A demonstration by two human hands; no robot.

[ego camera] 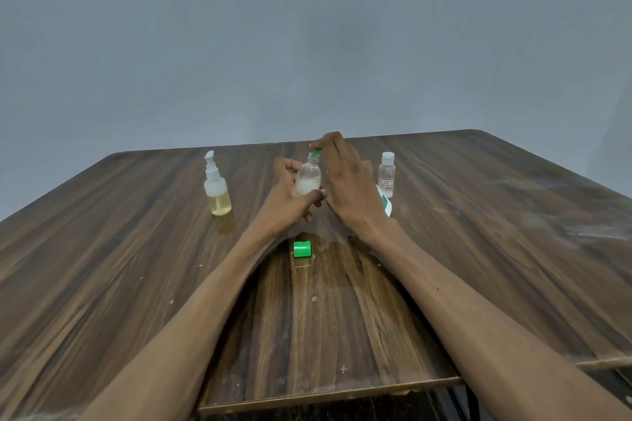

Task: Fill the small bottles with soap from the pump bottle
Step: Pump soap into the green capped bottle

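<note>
The pump bottle (216, 186) stands upright well to the left of both hands, apart from them: clear plastic with a rounded shoulder, a white pump head, and pale yellow soap filling its lower part.

The left hand (286, 196) has its grip wrapped round the belly of a small bottle (308, 178), thumb across the front, and holds it just off vertical above the surface (102, 267). The bottle is clear and round-bodied, with whitish soap in its lower half.

At the neck, the right hand (345, 181) pinches a green cap (316, 151) between fingertips; its grip is narrow, the other fingers straight. Whether the cap is going on or coming off, I cannot tell from this angle. Judged as capping: keep the left grip low and steady, do not squeeze the soft wall or soap will rise, seat the cap square on the threads, then turn lightly; a crooked start would cross-thread or leak.

Nearer the person, below both hands, a second green cap (302, 248) lies on its side on the dark wood-grain laminate, which looks wet and glossy there, so slippery fingers seem likely.

Right of the right hand stands a second small bottle (386, 174), clear, flat-sided, white-capped, with a red-edged label; it looks empty. A white and green thing (386, 203) lies partly hidden behind the wrist.
</note>
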